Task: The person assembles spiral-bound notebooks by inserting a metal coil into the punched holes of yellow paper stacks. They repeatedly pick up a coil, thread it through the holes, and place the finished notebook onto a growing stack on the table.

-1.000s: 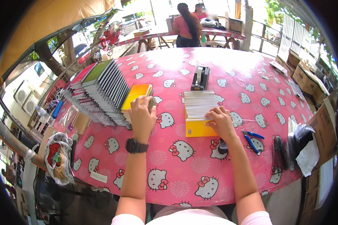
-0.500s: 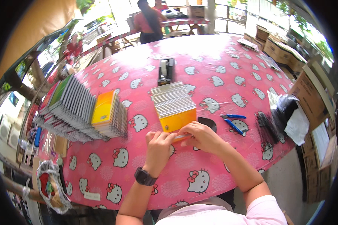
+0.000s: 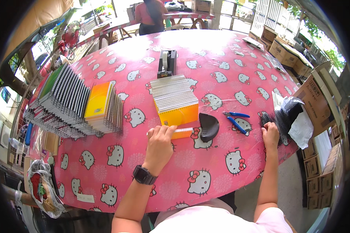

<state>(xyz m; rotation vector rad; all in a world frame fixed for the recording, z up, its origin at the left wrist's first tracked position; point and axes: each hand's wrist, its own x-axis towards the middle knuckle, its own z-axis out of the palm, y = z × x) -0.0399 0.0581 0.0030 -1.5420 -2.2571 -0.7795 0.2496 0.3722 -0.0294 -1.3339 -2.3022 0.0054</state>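
My left hand [image 3: 160, 145] grips a thin orange notebook [image 3: 184, 133] that stands on its edge on the table, its white page edges facing up. Just behind it stands a block of yellow-orange notebooks [image 3: 179, 115], packed upright with their edges up. My right hand [image 3: 271, 136] is at the near-left side of a heap of black spiral binding coils [image 3: 280, 121]. Its fingers are curled closed, and what they pinch, if anything, is hidden. Between the hands lie a black half-moon-shaped piece [image 3: 209, 127] and blue-handled pliers [image 3: 238, 121].
On the left stand tall stacks of spiral-bound notebooks [image 3: 66, 103]. A tape dispenser [image 3: 167, 64] sits behind the block. White crumpled plastic [image 3: 300, 131] and cardboard boxes [image 3: 317, 105] are at the right edge. A person [image 3: 151, 17] stands by a far table.
My right hand has left the notebook and moved right to the black coils. My left hand still holds the notebook. The view has shifted slightly.
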